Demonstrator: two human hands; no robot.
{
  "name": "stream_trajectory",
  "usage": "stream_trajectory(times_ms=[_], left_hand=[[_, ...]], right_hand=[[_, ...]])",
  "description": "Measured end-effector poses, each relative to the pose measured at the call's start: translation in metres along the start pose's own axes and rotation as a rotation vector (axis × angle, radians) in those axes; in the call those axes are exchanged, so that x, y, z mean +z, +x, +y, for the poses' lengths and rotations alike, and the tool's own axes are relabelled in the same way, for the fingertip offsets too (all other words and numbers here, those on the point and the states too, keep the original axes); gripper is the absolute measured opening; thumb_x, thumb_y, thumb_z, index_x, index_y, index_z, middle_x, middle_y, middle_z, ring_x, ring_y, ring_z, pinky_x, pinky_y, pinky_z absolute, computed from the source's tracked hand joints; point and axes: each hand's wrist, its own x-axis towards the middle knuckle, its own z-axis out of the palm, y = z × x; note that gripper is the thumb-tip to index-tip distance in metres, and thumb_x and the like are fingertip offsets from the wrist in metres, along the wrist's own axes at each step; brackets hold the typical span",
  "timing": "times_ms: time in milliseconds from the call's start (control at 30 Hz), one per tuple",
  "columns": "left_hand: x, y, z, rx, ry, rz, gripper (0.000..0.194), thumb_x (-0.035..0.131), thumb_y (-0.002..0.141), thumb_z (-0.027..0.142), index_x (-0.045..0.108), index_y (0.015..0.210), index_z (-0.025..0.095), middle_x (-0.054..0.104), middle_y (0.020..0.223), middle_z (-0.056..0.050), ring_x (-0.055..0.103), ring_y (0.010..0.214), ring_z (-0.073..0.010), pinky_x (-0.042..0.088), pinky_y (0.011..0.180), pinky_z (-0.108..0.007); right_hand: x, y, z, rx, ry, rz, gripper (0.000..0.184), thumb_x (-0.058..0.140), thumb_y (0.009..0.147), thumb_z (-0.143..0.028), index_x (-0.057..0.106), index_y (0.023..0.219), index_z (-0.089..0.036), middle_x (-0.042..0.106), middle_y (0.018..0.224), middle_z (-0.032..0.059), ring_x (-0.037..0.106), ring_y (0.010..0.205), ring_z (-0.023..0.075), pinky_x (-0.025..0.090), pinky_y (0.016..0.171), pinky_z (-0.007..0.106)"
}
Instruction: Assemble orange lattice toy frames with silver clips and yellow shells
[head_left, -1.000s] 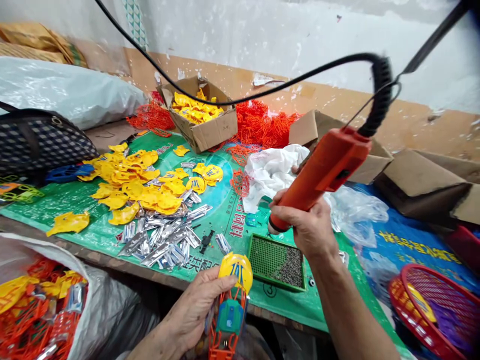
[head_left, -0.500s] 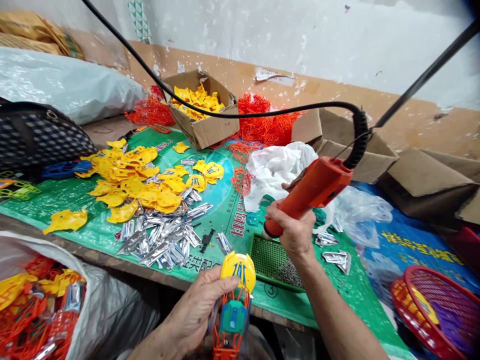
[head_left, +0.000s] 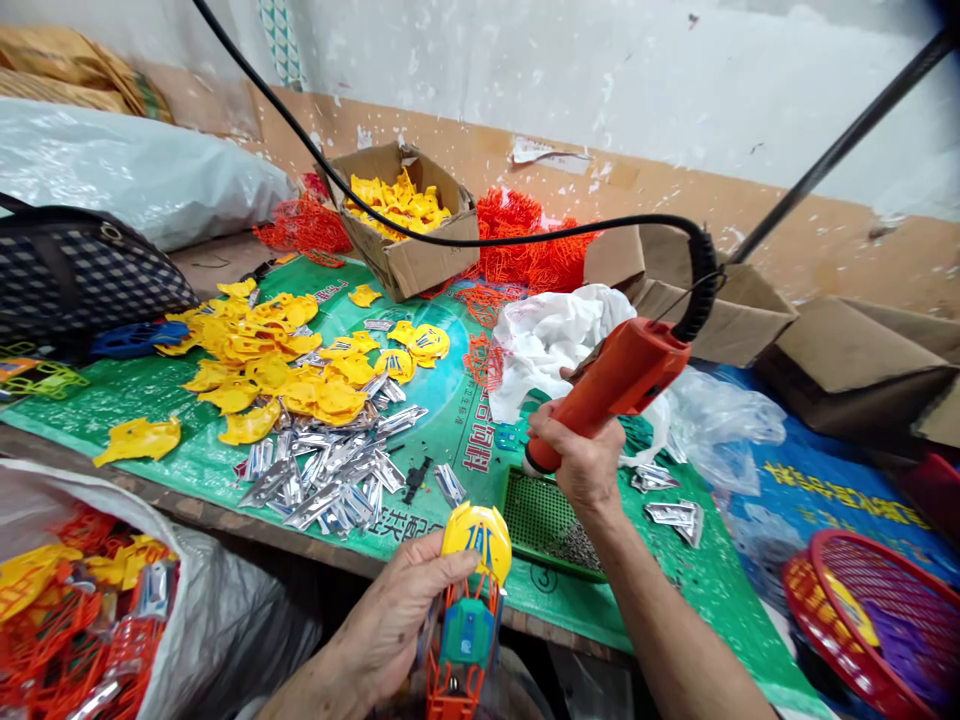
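In my left hand (head_left: pixel 409 605), near the table's front edge, is a toy car body (head_left: pixel 466 640) with a yellow front piece, an orange frame and a green block in the middle. My thumb presses on the yellow piece. My right hand (head_left: pixel 589 455) is wrapped round a red electric screwdriver (head_left: pixel 611 390), tilted with its nose down to the left. That nose is over the left part of a green tray (head_left: pixel 540 510) that has small screws (head_left: pixel 581 548) heaped at its right side. The screwdriver's bit cannot be made out.
Yellow shells (head_left: pixel 270 350) and silver strips (head_left: pixel 337 480) lie piled on the left of the table. Behind stands a cardboard box (head_left: pixel 427 260) of yellow parts. A sack (head_left: pixel 202 600) of parts is at lower left, a red basket (head_left: pixel 847 620) at lower right. A black cable (head_left: pixel 480 240) hangs across.
The screwdriver and my right hand have shifted slightly left, and its cable with them. My left hand keeps its hold on the toy car body.
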Motion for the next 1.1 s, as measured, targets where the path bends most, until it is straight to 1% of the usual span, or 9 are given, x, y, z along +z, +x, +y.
stream_trajectory(times_ms=[167,367,533,700,933,1100], left_hand=[[-0.001,0.001,-0.001,-0.003,-0.003,-0.003,0.024,0.08,0.07,0.028,0.072,0.083,0.01,0.071,0.071,-0.007,0.063,0.057,-0.0123,0.049,0.053,-0.02],[-0.002,0.002,-0.003,-0.006,-0.021,-0.005,0.025,0.08,0.071,0.027,0.073,0.087,0.01,0.072,0.072,-0.008,0.065,0.059,-0.0138,0.051,0.055,-0.022],[-0.001,0.002,-0.003,-0.014,-0.027,0.004,0.024,0.08,0.07,0.027,0.073,0.086,0.01,0.072,0.07,-0.008,0.066,0.059,-0.0145,0.051,0.055,-0.022],[0.0,0.002,-0.003,-0.017,-0.011,0.033,0.023,0.08,0.069,0.027,0.072,0.081,0.009,0.073,0.069,-0.01,0.065,0.056,-0.0149,0.05,0.053,-0.022],[0.001,0.001,-0.002,-0.003,-0.02,0.004,0.025,0.081,0.07,0.027,0.074,0.086,0.008,0.073,0.071,-0.009,0.065,0.057,-0.0134,0.051,0.055,-0.021],[0.0,0.001,-0.002,0.01,-0.003,0.001,0.026,0.081,0.069,0.029,0.074,0.083,0.008,0.072,0.067,-0.008,0.062,0.053,-0.0119,0.05,0.052,-0.02]], right_hand=[[-0.001,0.0,0.001,-0.01,0.015,0.008,0.021,0.08,0.059,-0.026,0.064,0.072,-0.018,0.062,0.065,-0.0014,0.058,0.056,0.0149,0.051,0.057,0.035],[-0.002,-0.001,0.001,-0.013,0.014,0.016,0.019,0.079,0.06,-0.028,0.065,0.066,-0.018,0.062,0.064,-0.0016,0.058,0.055,0.0142,0.05,0.057,0.034],[-0.001,-0.001,-0.003,-0.005,0.02,0.018,0.018,0.079,0.059,-0.027,0.065,0.066,-0.017,0.063,0.064,-0.0017,0.057,0.055,0.0138,0.049,0.058,0.034],[0.001,-0.004,-0.008,0.028,-0.006,0.018,0.017,0.078,0.057,-0.025,0.065,0.063,-0.017,0.062,0.059,-0.0025,0.055,0.053,0.0129,0.048,0.056,0.032],[0.003,-0.007,-0.014,0.037,-0.053,0.021,0.016,0.078,0.057,-0.025,0.064,0.062,-0.017,0.06,0.057,-0.0029,0.053,0.049,0.0117,0.046,0.052,0.03],[0.003,-0.007,-0.012,0.028,-0.035,0.027,0.016,0.077,0.058,-0.024,0.065,0.063,-0.016,0.06,0.057,-0.0022,0.053,0.05,0.0126,0.046,0.051,0.03]])
